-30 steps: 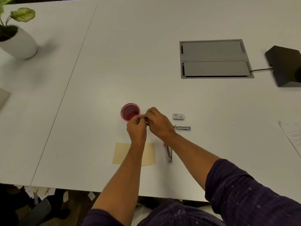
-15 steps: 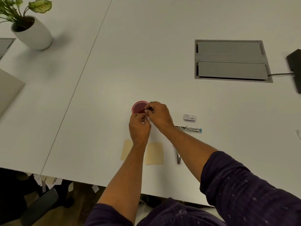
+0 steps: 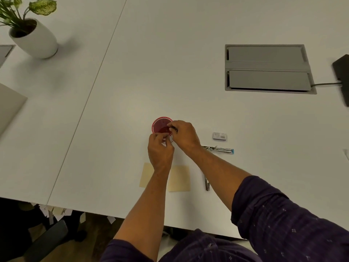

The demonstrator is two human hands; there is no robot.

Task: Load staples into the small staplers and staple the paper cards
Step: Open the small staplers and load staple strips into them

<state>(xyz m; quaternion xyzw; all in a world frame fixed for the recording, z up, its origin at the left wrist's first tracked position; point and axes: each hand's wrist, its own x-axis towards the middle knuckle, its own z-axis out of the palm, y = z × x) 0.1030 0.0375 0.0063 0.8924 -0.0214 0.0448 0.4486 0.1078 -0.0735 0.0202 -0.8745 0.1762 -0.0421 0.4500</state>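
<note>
My left hand (image 3: 160,151) and my right hand (image 3: 185,136) meet just in front of a red cup (image 3: 160,123). The fingertips of both pinch a small item between them; it is too hidden to identify. My right fingertips reach over the cup's near rim. Two tan paper cards (image 3: 179,178) lie under my left forearm. An opened metal stapler with a blue end (image 3: 220,149) lies to the right of my right wrist. A second small metal stapler (image 3: 206,183) lies beside the cards. A small staple box (image 3: 219,136) sits further right.
A potted plant (image 3: 35,39) stands at the far left. A grey cable hatch (image 3: 267,68) is set into the white table (image 3: 151,63), with a black device (image 3: 342,76) at the right edge. Paper scraps (image 3: 54,212) lie on the floor below the table's front edge.
My right hand has shifted from beside the cup to over its near rim, and my left hand stays just below it. Other items have not moved.
</note>
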